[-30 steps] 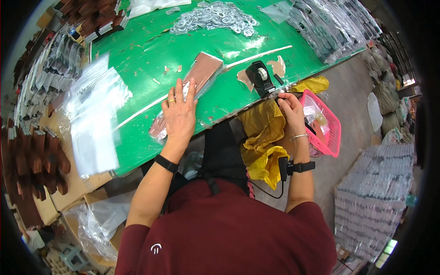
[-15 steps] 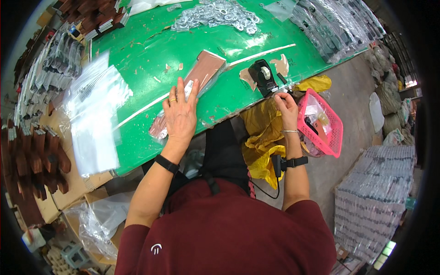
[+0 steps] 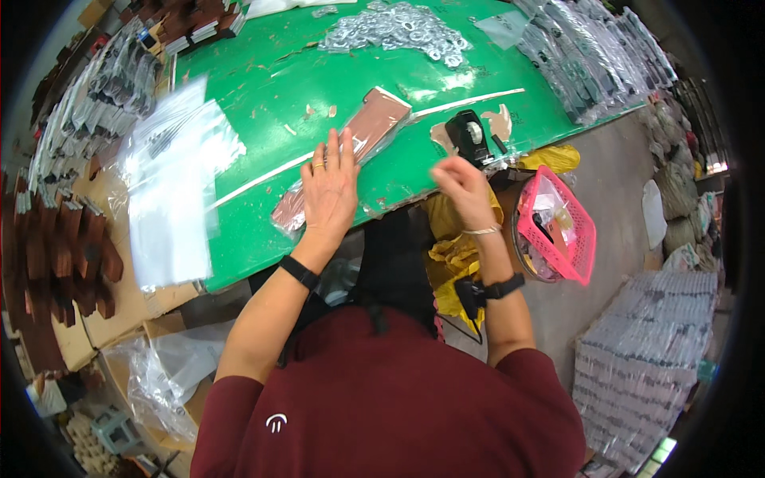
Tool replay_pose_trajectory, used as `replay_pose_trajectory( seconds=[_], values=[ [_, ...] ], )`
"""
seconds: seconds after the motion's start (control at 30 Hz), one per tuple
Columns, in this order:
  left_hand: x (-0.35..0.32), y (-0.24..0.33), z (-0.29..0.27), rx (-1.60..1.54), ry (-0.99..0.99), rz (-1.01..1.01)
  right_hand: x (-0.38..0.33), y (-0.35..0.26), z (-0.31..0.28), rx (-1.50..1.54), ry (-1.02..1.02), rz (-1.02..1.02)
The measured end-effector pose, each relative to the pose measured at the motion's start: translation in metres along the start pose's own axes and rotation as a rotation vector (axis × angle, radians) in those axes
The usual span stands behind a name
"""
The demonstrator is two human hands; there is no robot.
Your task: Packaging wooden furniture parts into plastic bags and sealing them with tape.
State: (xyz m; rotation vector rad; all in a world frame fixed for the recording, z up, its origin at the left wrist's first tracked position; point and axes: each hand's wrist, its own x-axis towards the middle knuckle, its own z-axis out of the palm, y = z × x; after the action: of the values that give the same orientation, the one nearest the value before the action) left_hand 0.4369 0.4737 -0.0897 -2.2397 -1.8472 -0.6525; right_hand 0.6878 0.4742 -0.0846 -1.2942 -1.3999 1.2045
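One view only, worn on the head, looking steeply down from above and slightly behind the shoulders. Faces forward over a green table (image 3: pixel 263 88) that fills the far half and tilts down to the left. Wide fisheye: straight edges bowed, corners black. Close enough to take in both forearms rising from the near edge, left hand (image 3: pixel 329 190) flat near centre, right hand (image 3: pixel 460 187) blurred just to its right. Floor and a pink basket (image 3: pixel 562 231) at right, boxes at left. No second view to share with.
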Motion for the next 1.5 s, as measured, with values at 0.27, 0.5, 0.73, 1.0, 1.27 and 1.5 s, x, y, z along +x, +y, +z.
replay_pose_trajectory(
  seconds=[0.27,0.5,0.73,1.0,1.27,1.5],
  values=[
    [0.002,0.004,0.004,-0.036,-0.011,0.001,0.07,-0.012,0.079,-0.05,-0.167,-0.043],
    [-0.001,-0.002,0.004,0.003,-0.01,0.041,0.084,-0.011,0.079,-0.26,-0.217,0.094],
    [0.001,-0.007,-0.001,-0.106,-0.026,0.03,0.073,-0.018,0.07,-0.11,-0.263,0.124],
    [0.023,-0.028,-0.015,-0.439,-0.154,-0.131,0.065,-0.014,0.081,-0.037,-0.121,0.097],
    [0.037,-0.066,0.001,-0.926,-0.283,-0.161,0.068,-0.016,0.111,-0.524,0.16,-0.278],
    [0.048,-0.083,-0.011,-1.251,-0.442,-0.284,0.078,-0.007,0.119,-0.175,0.123,-0.273]
  ],
)
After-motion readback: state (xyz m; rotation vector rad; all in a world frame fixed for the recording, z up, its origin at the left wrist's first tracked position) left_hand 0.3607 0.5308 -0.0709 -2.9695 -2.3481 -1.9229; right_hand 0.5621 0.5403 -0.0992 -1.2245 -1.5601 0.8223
